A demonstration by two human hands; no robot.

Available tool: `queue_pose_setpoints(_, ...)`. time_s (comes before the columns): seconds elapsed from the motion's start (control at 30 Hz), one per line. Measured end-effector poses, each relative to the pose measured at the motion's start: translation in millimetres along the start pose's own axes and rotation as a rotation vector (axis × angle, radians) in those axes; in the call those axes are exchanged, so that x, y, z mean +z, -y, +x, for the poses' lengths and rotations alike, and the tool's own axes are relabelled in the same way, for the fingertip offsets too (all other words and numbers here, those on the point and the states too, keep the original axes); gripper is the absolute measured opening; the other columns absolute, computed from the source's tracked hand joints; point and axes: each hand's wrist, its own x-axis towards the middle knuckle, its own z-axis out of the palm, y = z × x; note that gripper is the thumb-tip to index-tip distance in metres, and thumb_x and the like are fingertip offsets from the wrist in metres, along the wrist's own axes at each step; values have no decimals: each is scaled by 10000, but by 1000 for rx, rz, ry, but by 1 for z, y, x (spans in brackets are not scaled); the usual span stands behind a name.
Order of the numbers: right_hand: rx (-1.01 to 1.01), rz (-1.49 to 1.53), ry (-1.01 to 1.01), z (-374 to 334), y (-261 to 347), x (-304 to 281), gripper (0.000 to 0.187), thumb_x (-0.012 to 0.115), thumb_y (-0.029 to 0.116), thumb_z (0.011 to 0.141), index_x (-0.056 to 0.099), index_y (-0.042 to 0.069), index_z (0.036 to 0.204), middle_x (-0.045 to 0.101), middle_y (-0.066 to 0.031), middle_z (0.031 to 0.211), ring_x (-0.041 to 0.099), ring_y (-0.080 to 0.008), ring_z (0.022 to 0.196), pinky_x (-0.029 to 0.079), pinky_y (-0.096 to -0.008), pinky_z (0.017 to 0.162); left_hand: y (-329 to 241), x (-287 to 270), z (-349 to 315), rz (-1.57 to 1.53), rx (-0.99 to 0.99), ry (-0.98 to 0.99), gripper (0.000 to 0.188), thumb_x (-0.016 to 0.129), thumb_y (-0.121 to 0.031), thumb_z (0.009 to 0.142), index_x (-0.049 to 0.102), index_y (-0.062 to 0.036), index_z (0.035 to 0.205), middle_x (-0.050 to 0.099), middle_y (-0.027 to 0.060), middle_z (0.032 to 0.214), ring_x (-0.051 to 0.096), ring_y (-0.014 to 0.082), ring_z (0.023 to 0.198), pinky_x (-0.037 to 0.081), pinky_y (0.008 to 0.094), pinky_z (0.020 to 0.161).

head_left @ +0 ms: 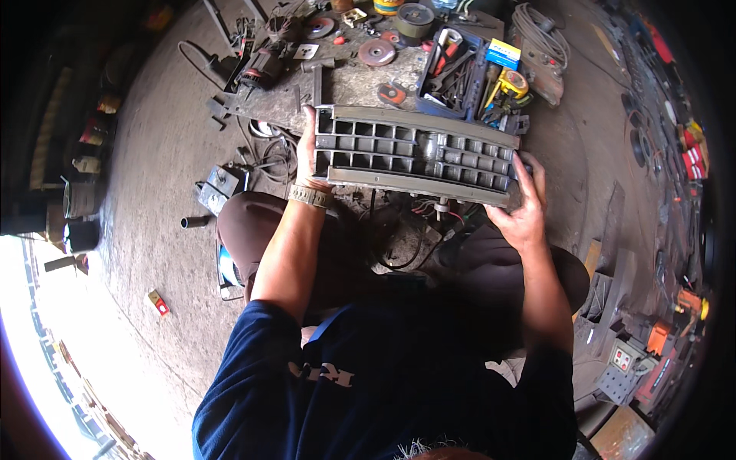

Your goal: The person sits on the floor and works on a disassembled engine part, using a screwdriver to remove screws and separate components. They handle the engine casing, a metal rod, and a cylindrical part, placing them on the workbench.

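Floor — left hand, right hand half-curled, gripping gridded panel.

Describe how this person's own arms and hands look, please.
Both the left hand and right hand are bare, without gloves. Dark navy short sleeves leave the forearms uncovered. A pale, segmented band circles the left wrist; none shows on the right.

A grey gridded block hides part of the left hand. The bottom edge cuts off the wearer's head; dark clutter at far right is indistinct.
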Motion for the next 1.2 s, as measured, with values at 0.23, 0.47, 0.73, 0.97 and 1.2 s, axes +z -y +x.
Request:
queue_pose_setpoints(0.23,-27,-12,47,6,-3,13,930,862,48,635,531,96,1503,460,-196,1467,518,-381,1337,464,-446,1092,-2,-16,8,-7,-15,-68,647,542,-670,982,697,-51,1089,741,104,1012,720,247,878,604,408,804)
queue_pose_setpoints(0.47,-89,-44,48,13,-12,24,940,843,40,657,497,107,1529,472,-198,1476,525,-392,1332,471,-443,1088,-6,-38,24,33,48,-60,584,527,-641,1009,685,-82,1071,724,79,1000,704,228,896,593,386,817)
queue_pose_setpoints(0.73,-39,-28,82,13,-1,20,923,816,36,649,495,42,1514,534,-193,1431,570,-378,1278,484,-421,1071,-7,-45,28,-16,7,-2,628,533,-652,994,724,-61,1088,749,117,1082,709,309,988,585,471,904)
queue_pose_setpoints(0.97,-71,-27,78,15,-2,21,922,818,53,659,488,56,1520,537,-182,1410,556,-388,1253,482,-437,1062,-9,-83,40,-107,23,84,574,502,-571,1019,716,-56,1154,742,146,1164,705,357,1050,574,530,935)
queue_pose_setpoints(1.2,-36,-17,74,13,0,19,903,813,45,667,494,56,1512,539,-176,1404,555,-386,1254,483,-439,1064,-7,-85,45,-45,27,122,563,463,-531,1040,692,-46,1213,720,163,1223,694,369,1087,567,534,959)
